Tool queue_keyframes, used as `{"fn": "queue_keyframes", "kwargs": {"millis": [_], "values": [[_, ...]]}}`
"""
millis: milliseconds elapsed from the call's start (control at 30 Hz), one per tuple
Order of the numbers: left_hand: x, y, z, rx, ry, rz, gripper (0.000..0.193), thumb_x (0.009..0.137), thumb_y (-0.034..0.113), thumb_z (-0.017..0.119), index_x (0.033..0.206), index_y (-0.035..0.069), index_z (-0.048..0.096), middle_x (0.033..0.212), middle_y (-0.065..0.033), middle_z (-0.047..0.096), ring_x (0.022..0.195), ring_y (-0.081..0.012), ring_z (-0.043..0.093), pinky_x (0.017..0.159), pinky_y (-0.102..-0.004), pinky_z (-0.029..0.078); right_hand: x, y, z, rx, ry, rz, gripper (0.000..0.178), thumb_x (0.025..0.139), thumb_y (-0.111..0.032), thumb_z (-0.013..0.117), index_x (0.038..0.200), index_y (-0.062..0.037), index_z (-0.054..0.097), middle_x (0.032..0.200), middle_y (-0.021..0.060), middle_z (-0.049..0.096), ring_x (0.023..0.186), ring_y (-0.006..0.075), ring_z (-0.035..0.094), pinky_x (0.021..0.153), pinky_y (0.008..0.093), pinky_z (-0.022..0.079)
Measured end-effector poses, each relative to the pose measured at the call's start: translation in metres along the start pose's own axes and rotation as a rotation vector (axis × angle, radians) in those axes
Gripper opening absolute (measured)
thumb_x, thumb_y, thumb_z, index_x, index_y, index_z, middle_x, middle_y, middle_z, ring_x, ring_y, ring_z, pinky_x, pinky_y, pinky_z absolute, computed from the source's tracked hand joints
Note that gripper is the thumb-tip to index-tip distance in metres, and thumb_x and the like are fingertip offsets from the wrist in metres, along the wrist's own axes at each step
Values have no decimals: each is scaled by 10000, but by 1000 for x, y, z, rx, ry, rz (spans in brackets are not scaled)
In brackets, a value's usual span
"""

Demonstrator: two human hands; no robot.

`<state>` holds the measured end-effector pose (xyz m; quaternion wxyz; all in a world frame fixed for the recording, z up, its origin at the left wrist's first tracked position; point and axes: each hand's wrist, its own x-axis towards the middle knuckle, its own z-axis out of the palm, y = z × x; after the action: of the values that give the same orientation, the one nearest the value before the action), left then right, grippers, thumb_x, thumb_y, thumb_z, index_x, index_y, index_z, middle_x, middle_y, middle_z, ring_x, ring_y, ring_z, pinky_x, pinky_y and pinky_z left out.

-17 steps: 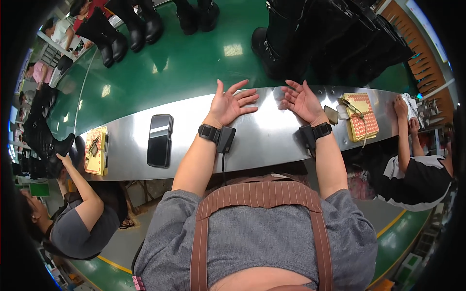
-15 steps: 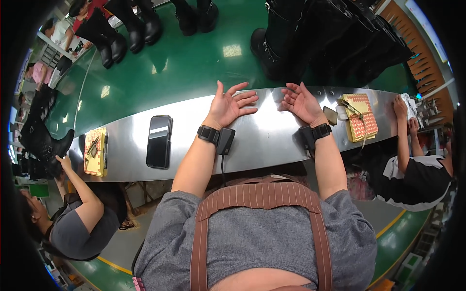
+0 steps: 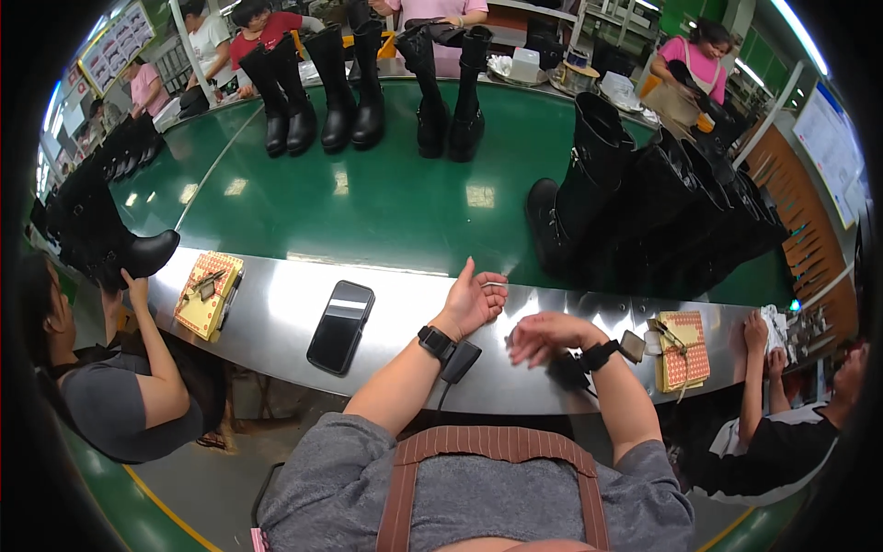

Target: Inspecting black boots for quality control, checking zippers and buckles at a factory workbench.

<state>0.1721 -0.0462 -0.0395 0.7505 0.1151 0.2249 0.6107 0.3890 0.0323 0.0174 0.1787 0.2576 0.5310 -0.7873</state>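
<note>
My left hand (image 3: 475, 300) is above the steel ledge (image 3: 271, 317), thumb raised and fingers loosely curved, with nothing in it. Just to its right, my right hand (image 3: 550, 337) is bent at the wrist, slightly blurred, its fingers apart and empty. The hands do not touch. Each wrist wears a black strap with a small box. A black phone (image 3: 340, 327) lies left of my left forearm. To the right of my right wrist are a small dark square piece (image 3: 632, 346) and a yellow-and-red patterned pad (image 3: 682, 354) with a clip-like metal piece on top.
Black boots (image 3: 575, 198) stand clustered at right on the green table (image 3: 368, 207), with more black boots (image 3: 354, 101) along its far side. Another patterned pad (image 3: 210, 294) lies at left. Co-workers sit on both sides; the left one holds a black boot (image 3: 101, 230).
The view has tilted up, showing more of the far side and people there. My hands have come closer together; the right has turned from palm-up to bent over.
</note>
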Motion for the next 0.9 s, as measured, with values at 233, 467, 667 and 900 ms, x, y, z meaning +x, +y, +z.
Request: {"fn": "queue_keyframes", "kwargs": {"millis": [233,467,667,900], "values": [[10,1,4,-20,5,-9,600,979,587,357,993,26,570,828,-112,617,708,-199,580,612,-301,448,15,-26,6,-1221,1280,-870,220,771,-91,695,975,-43,627,1127,130,601,1046,331,567,890,391,469],[7,-2,10,66,85,-7,258,972,313,540,866,80,571,798,-58,611,706,-165,583,623,-276,451,-57,-19,41,-1021,1379,-973,121,752,-83,734,845,-50,664,1030,108,662,962,307,628,828,384,491],[-2,-1,7,82,101,15,225,980,258,519,887,59,567,802,-69,609,715,-169,584,650,-294,475,-162,-129,73,-1541,1868,-923,662,758,-398,775,1337,-224,508,1324,153,458,1174,370,478,974,448,425],[7,-5,6,79,34,5,215,990,230,495,910,44,566,831,-81,604,738,-178,582,690,-295,488,-140,-203,38,-1588,1565,-218,857,726,-796,560,1411,-292,462,1246,216,592,1101,366,612,928,456,493]]}}
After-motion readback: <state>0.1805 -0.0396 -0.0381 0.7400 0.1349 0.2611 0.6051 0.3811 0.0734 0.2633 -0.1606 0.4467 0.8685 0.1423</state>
